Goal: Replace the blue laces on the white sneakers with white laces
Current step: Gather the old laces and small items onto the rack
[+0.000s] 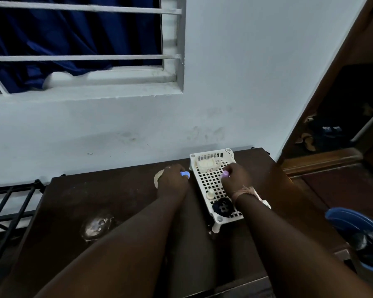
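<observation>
No sneakers or laces are in view. My left hand [172, 182] is stretched out over the dark table [127, 201], fingers curled round a small bright blue object [185, 174]. My right hand [237, 179], with a band at the wrist, is over a white perforated tray [211, 183] and pinches a small purple object [225, 174] at the fingertips. What either small object is cannot be made out.
The tray holds a cream box [206, 165], a small cream knob [210, 194] and a dark round item [222, 207]. A pale round thing [157, 179] lies under my left hand. A shiny lump [96, 226] sits on the table's left. A blue bucket [349, 220] stands at the right.
</observation>
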